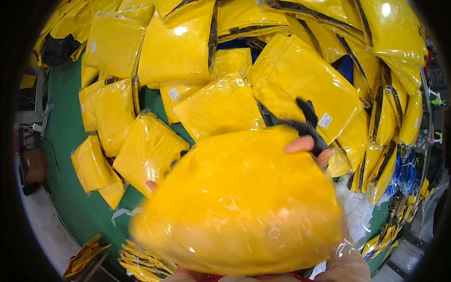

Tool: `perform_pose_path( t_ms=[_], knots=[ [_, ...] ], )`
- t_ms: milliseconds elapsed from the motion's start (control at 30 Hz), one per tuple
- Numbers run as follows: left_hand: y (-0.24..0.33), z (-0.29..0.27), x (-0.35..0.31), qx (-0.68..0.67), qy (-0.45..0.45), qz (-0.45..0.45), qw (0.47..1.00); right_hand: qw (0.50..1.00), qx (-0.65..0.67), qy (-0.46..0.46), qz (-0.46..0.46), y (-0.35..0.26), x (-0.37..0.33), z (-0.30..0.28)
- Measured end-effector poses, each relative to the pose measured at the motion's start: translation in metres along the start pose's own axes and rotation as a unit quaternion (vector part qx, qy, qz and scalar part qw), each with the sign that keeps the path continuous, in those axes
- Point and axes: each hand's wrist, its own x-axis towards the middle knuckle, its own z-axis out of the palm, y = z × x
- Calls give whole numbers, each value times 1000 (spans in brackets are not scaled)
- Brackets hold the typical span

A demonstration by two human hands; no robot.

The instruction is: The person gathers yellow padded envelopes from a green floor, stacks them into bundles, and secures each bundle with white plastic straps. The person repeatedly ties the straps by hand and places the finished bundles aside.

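Note:
A large folded yellow item in a clear plastic bag [244, 197] fills the near middle, slightly blurred, held up over the table. At its far right edge my right hand [310, 136], in a dark knitted glove with bare fingertips, grips it; one gloved finger points away from the bag. Most of my left hand is hidden behind the bag's left side; only a bare fingertip [151, 185] and bits of dark glove show there, supporting it. Just beyond lie more bagged yellow packages [221, 105], some with small white labels [325, 121].
Bagged yellow packages [176, 47] are heaped across the far side of the green table [70, 155]. A black bundle [58, 49] lies far left. Stacks of yellow pieces [145, 261] are at the lower left. Blue bundled material [405, 174] and crumpled clear plastic [359, 211] are at the right.

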Motion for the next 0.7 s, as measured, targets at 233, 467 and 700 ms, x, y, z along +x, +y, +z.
perform_pose_path(
  t_ms=[233,467,700],
  knots=[
    [12,-39,39,387,-103,109,910,939,-40,108,324,37,15,-5],
    [-25,-100,103,577,-33,127,806,833,-477,50,276,101,24,-61],
    [-7,-91,111,381,-60,-219,896,849,-467,50,242,106,12,-80]
  ],
)
